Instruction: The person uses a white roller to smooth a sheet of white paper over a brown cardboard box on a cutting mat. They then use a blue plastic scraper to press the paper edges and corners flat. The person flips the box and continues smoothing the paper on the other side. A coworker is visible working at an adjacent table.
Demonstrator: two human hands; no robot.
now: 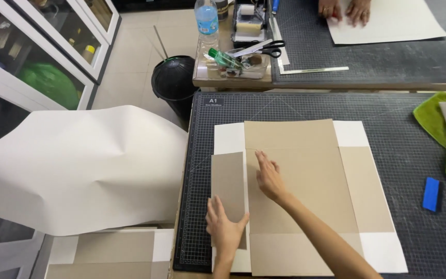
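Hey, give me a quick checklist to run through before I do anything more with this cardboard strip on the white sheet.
1. Left hand flat on the narrow cardboard strip: ok.
2. Right hand pressing the large cardboard panel: ok.
3. Thin gap between strip and large panel even along its length: cannot tell, the hands cover part of it.
4. White sheet lying flat on the cutting mat: ok.
5. Blue block and green cloth off the sheet: ok.
6. Strip stuck down: cannot tell.
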